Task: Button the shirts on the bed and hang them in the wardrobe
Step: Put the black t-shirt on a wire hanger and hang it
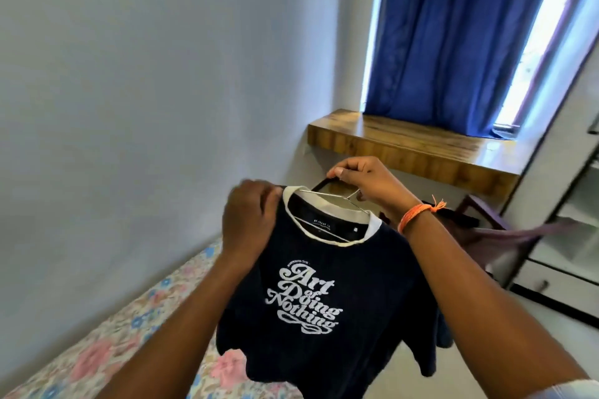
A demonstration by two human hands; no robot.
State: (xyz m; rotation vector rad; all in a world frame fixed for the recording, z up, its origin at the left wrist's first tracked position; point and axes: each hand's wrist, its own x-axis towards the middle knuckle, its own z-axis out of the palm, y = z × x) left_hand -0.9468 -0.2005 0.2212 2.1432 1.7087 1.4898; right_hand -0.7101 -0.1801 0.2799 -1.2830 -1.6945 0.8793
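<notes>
Above the bed [97, 343], navy white-collared T-shirt [321, 295] on wire hanger [337, 201], both hands gripping: left [249, 220] shoulder, right [366, 185] hanger

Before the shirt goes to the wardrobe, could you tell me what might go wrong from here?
The hanger sits tilted in the white collar, so the dark T-shirt might slip off one side. The left hand only grips the shoulder fabric; letting go early could shift it. The hem hangs near the floral bed and could drag.

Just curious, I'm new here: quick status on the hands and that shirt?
Left hand grips dark T-shirt at shoulder. Right hand pinches hanger top. Shirt on hanger, held up. Nothing blocking.
</notes>
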